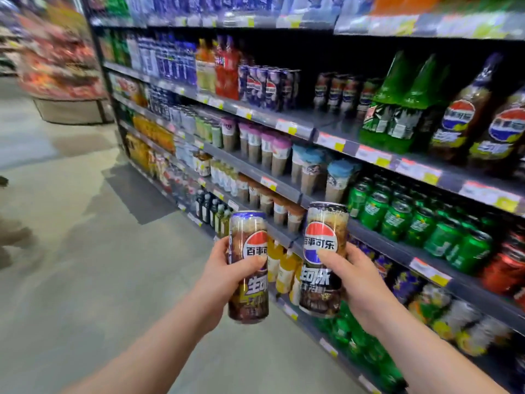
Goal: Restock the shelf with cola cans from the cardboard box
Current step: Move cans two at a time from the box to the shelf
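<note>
We stand in a shop aisle on a grey, glossy floor (85, 251) that fills the view from 7 to 10 o'clock. A long run of dark shelving (295, 131) stretches from 11 o'clock down to 4 o'clock, its rails lined with red-and-yellow price tags (287, 126). Far off at 10 o'clock stands a blurred display (56, 66) of red packs, well apart from it.

At 12 o'clock a row of shelved cola cans (267, 86) stands on one level. A second group (341, 92) is at 1 o'clock, with bare shelf between the two. Green bottles (397, 109) stand just beside that group at 2 o'clock, and large cola bottles (483, 118) at 3. One level down are lidded cups (272, 149), and below them green cans (397, 217) at 3 to 4 o'clock.

Near 6 o'clock we hold two tall, slim cans in front of the lower shelves, side by side and apart. Both are brown with a red, white and blue roundel and Chinese lettering. The left grip (224, 275) is wrapped around the left can (254, 291), which has a blue rim and yellow lettering and stands nearly upright. The right grip (360, 280) is wrapped around the right can (321, 282), which has white lettering and sits slightly higher, tilted a little.
</note>
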`<state>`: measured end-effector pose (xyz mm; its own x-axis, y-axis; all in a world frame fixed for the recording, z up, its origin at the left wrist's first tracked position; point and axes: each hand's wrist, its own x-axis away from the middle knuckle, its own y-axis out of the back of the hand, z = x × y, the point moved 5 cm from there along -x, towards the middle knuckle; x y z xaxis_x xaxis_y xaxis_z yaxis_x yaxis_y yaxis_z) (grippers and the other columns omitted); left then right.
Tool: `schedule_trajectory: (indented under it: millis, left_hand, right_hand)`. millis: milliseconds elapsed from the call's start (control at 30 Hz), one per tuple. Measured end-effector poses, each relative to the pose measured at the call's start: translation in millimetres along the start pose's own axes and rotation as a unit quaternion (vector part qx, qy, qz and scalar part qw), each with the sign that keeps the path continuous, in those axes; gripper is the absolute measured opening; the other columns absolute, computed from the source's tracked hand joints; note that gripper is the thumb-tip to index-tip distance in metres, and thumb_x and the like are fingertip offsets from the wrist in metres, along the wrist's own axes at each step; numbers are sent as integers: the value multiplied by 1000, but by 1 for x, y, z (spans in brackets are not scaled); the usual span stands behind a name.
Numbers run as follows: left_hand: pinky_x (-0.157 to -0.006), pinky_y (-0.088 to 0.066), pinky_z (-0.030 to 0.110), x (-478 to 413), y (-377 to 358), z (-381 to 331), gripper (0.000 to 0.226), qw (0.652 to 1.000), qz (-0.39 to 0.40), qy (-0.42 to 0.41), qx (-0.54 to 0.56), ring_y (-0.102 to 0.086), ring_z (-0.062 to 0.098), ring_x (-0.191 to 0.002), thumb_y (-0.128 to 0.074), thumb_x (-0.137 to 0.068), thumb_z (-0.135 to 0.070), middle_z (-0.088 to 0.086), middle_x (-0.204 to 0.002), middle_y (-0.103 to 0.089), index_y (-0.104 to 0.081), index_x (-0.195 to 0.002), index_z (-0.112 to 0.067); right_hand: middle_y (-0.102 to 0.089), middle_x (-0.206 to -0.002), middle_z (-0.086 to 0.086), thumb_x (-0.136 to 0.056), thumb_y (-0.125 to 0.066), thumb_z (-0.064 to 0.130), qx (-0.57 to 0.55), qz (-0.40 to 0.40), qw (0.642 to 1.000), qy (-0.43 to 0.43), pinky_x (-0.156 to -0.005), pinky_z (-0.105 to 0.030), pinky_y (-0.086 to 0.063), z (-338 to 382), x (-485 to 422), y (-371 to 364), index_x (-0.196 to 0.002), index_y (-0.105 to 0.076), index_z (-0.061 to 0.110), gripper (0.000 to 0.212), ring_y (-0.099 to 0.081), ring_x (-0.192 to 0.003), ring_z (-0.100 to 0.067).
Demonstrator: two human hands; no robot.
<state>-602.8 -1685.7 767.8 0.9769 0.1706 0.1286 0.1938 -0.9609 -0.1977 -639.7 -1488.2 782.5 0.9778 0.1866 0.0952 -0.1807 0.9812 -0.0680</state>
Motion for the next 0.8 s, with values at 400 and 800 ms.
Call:
schedule_trajectory:
  millis: [400,800]
  left_hand:
    - [-78,-57,42,-233,1,-70,46,999,29,-19,-36,-70,27,-86,-74,-58,-20,10,-94,-73,-59,-101,-21]
    - [-74,-54,37,-446,-63,-150,51,988,120,-74,-57,-70,26,-89,-77,-59,-21,9,-98,-73,-57,-106,-20]
  right_hand:
    - [-75,-96,-5,-58,-77,31,-5,-1,999,52,-85,-42,-54,55,-238,-17,-103,-63,19,48,-70,-93,-24]
    - [-73,-97,1,-78,-69,17,41,-104,984,141,-79,-35,-55,148,-414,30,-97,-63,23,21,-69,-90,-16]
